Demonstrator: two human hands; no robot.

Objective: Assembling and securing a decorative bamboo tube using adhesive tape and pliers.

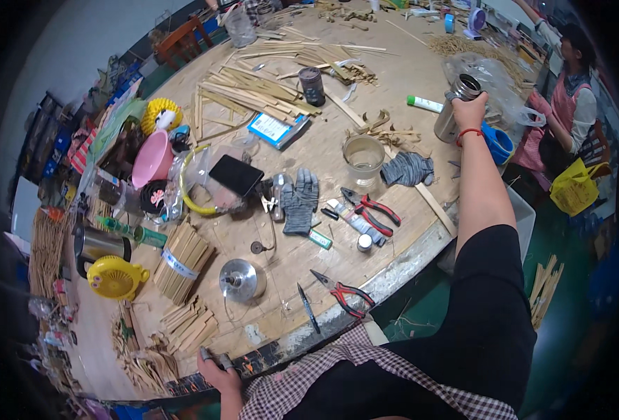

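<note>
My right hand is wrapped round a steel vacuum flask at the right side of the table. The flask is tilted, its round mouth facing up and uncapped. A blue roll-shaped thing sits just beside that wrist. My left hand rests near the table's front edge with grey covers on some fingertips. Its fingers are apart, and nothing shows in them. Short bamboo strips lie just beyond it. Between the hands are red-handled pliers, a pen and a round metal device.
Mid-table are more pliers, grey gloves, a phone and a clear cup. A bamboo bundle and yellow fan stand left. Long strips cover the back. Another person sits far right.
</note>
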